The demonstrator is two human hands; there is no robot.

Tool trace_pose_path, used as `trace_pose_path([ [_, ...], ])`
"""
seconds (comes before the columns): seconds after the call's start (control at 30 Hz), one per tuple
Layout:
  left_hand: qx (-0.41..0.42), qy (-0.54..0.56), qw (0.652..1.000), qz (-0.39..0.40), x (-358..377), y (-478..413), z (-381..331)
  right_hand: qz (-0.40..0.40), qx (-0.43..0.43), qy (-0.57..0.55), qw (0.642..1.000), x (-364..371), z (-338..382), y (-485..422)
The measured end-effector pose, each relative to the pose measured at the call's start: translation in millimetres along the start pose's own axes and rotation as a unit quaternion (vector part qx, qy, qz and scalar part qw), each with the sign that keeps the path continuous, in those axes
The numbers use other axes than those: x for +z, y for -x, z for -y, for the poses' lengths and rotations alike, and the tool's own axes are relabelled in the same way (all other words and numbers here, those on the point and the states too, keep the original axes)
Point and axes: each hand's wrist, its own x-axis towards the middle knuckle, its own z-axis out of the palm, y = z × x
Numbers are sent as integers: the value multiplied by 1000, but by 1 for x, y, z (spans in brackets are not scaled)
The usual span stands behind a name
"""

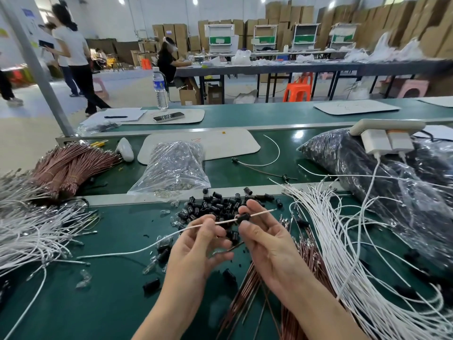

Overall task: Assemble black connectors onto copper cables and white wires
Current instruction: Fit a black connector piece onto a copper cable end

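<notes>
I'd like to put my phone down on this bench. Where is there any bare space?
Barest: the green mat between the white wire pile and the left hand. Also the far belt between the phone pad and the other pad. Crowded: black connectors, copper cables and white wires around the right hand.

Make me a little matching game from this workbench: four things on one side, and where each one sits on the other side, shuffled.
Things
1. water bottle
2. orange stool
3. black connector
4. phone

Places
A. on a white wire held by the left hand, pinched by the right hand
B. lying on a pale mat
C. standing upright on the far green bench
D. on the floor by the long grey table

Pairs: 1-C, 2-D, 3-A, 4-B
</notes>
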Motion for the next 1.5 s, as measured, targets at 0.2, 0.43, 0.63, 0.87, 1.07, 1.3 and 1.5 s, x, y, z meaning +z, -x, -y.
trace_pose_path([
  [0.2, 32, -40, 998, -25, -5, -1, 1, 7, 14, -13, 1000, -5, 3, 1],
  [0.43, 29, -56, 997, -33, -6, -1, -2, 3, 11, 11, 1000, -4, 3, 0],
  [0.63, 46, -32, 998, -33, -12, -2, -4, 26, 3, 52, 998, -3, 5, 3],
  [0.87, 43, -8, 998, -44, -12, -4, -4, 22, -23, 100, 995, -2, 5, 3],
  [1.07, 58, -70, 996, -13, -10, -1, 7, 72, -71, 295, 950, 3, 4, 14],
  [1.3, 127, -393, 909, 49, -5, 11, 9, 36, -243, 371, 895, 11, 24, 21],
  [1.5, 165, -717, 672, 86, 16, 22, 22, 33, -326, 351, 877, 9, 36, 23],
])
